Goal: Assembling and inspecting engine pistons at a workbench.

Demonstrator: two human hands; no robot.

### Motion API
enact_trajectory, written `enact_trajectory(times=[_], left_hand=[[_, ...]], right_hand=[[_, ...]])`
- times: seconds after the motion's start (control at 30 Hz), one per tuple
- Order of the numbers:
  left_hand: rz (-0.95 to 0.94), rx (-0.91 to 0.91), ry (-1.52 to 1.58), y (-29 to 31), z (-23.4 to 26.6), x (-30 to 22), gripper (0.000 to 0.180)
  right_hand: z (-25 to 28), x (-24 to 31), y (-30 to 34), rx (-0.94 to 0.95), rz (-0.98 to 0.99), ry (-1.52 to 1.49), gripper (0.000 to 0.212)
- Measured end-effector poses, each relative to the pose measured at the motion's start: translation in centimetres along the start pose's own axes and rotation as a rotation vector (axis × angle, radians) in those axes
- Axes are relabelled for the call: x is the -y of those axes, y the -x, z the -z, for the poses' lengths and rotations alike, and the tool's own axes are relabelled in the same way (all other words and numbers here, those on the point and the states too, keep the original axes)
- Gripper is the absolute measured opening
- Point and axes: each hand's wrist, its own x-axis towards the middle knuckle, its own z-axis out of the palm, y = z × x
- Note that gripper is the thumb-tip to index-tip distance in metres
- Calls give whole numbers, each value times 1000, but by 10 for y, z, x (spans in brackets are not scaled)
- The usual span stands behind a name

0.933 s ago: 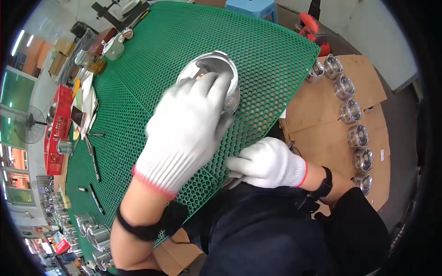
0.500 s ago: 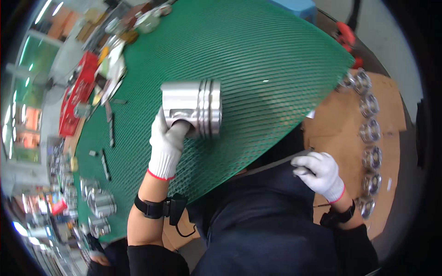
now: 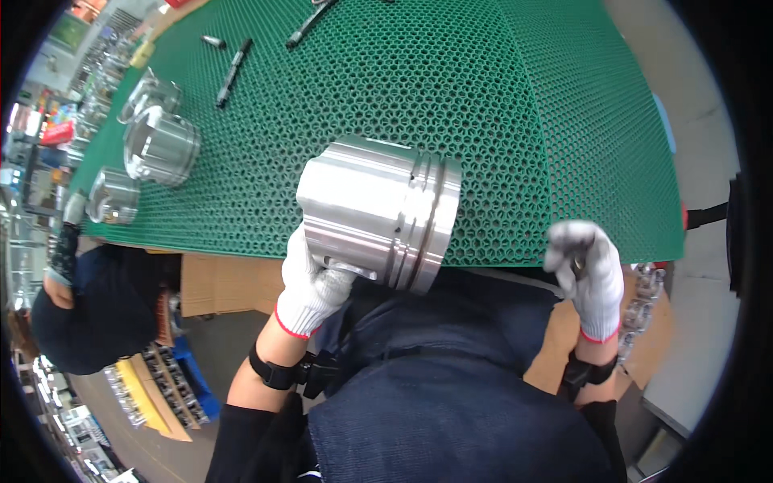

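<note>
A silvery engine piston (image 3: 358, 201) lies tilted on its side in the air over the near edge of the green mat. Its ring grooves face right. My gloved left hand (image 3: 310, 286) grips it from below at the skirt, with fingers by the pin hole and partly hidden behind the metal. My right hand (image 3: 589, 278), in a white glove with darkened fingertips, is apart from the piston at the table's near right edge. Its fingers are curled together; a small dark spot shows between them, too small to name.
Several pistons (image 3: 165, 146) stand on the green honeycomb mat (image 3: 483, 105) at the left. Black pens (image 3: 233, 72) lie farther back. A co-worker in a dark cap (image 3: 97, 310) is at the left. More pistons (image 3: 642, 302) sit on cardboard (image 3: 656, 330) below right.
The view has swung left, bringing the pistons and co-worker nearer. The piston is now closer to me in my left hand. My right hand has risen to the mat's edge, fingers still curled.
</note>
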Motion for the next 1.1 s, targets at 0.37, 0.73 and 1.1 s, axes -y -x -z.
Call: enact_trajectory(times=[0.37, 0.73, 1.1], left_hand=[[221, 164, -107, -44, -7, -18, 36], [-838, 355, -1058, -74, -11, -76, 38], [-739, 253, -989, -101, -10, -43, 50]], right_hand=[[-24, -9, -28, -149, 102, -324, 42], [-12, -18, -28, -79, 159, -415, 43], [-23, 14, -16, 45, -10, 96, 33]])
